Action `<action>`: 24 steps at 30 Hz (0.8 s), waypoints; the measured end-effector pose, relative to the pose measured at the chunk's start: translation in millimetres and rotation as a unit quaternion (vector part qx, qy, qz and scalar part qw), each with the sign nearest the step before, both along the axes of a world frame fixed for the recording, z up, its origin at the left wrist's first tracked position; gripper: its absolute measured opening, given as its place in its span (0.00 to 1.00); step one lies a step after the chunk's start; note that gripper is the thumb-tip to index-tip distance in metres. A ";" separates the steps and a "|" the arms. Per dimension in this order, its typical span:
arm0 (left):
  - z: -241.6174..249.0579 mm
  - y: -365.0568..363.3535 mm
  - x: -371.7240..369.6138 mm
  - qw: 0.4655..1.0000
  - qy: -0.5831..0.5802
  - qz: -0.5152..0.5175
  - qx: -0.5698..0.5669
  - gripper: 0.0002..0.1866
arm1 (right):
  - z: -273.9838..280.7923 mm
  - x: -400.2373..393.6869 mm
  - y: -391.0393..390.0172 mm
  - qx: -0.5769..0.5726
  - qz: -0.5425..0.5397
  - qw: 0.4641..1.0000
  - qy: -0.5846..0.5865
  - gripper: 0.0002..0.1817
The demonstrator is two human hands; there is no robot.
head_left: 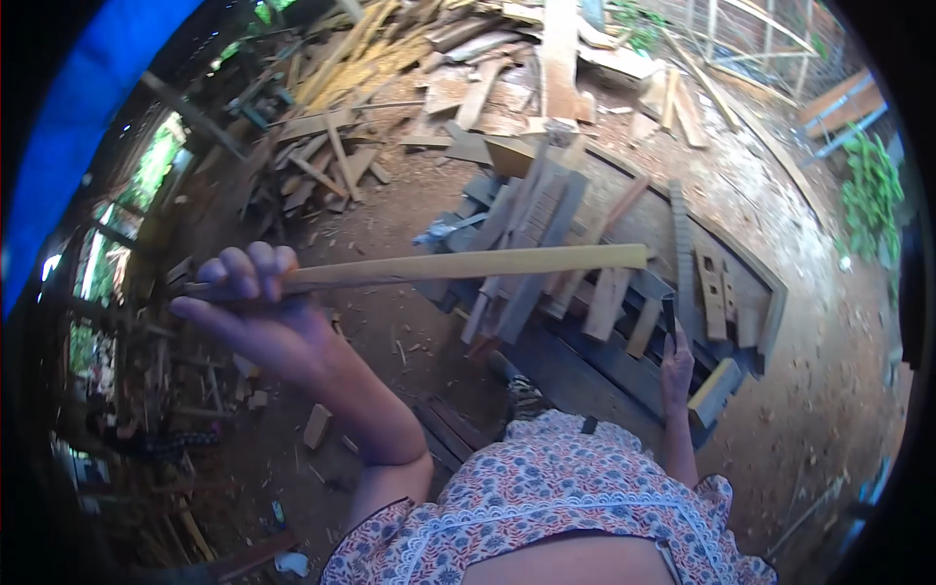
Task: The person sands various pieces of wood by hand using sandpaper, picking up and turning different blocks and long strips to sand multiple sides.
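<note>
My left hand [258, 292] is raised at the left, fingers and thumb closed around one end of a long, narrow wooden strip [468, 264]. Held roughly level, the strip stretches rightward across the view, its far end overlapping the wood on the workbench. Low over the bench's right part is my right hand [676, 370], its fingers closed on a small dark, flat-looking object [669, 314] whose kind I cannot tell. Close by lie a short wood block [715, 392] and a board with cut slots [715, 292].
Several planks [531, 239] lie across the workbench [575, 375]. Behind it, heaped scrap boards [483, 93] cover the ground, with another offcut pile [322, 166] at the back left. A loose block [317, 426] rests on the dirt floor. Green plants [871, 185] grow at the right.
</note>
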State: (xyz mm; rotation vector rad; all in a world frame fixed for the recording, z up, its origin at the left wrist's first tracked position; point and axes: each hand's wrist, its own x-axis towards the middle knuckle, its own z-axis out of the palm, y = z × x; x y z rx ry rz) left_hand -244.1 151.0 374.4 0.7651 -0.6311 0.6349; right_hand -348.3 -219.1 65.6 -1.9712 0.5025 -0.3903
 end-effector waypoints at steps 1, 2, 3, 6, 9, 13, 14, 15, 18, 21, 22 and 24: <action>0.6 -4.1 -5.3 1.000 0.009 0.019 0.002 0.23 | 25.9 15.4 13.5 -0.011 0.040 0.998 -0.050 0.18; 0.6 -7.1 -9.6 0.999 0.021 0.034 0.002 0.23 | 56.8 30.7 32.1 -0.023 0.075 0.992 -0.097 0.18; 1.5 -9.0 -12.6 0.999 0.016 0.027 0.009 0.24 | 84.5 45.2 49.3 -0.055 0.137 0.976 -0.158 0.19; 2.5 -14.2 -20.4 0.999 0.016 0.039 0.014 0.24 | 183.8 60.1 111.8 -0.109 0.320 0.891 -0.303 0.21; 3.8 -21.5 -27.3 0.999 0.010 0.035 0.002 0.24 | 230.7 53.7 157.8 -0.140 0.431 0.781 -0.429 0.30; -0.5 -18.8 -35.0 1.000 0.008 -0.012 0.011 0.24 | 203.4 62.5 170.4 -0.116 0.489 0.754 -0.423 0.33; -2.9 -13.6 -34.2 1.000 0.017 -0.023 0.009 0.24 | 184.3 67.2 162.3 -0.143 0.461 0.769 -0.418 0.31; -5.2 -7.3 -33.0 1.000 0.016 -0.018 0.019 0.24 | 163.2 72.4 152.9 -0.171 0.436 0.782 -0.412 0.29; -11.2 0.9 -31.7 0.999 0.028 0.016 0.027 0.24 | 80.1 96.2 106.3 -0.181 0.292 0.870 -0.352 0.26; -18.6 13.8 -32.1 0.997 0.041 0.051 0.031 0.23 | -42.5 131.3 34.3 0.004 0.190 0.961 -0.202 0.21; -21.7 18.5 -32.6 0.998 0.044 0.034 0.033 0.23 | -54.1 132.8 7.0 -0.183 0.142 0.951 -0.205 0.19; -24.6 18.2 -35.0 0.998 0.043 0.022 0.032 0.22 | -123.1 137.3 -45.8 -0.172 0.081 0.982 0.003 0.19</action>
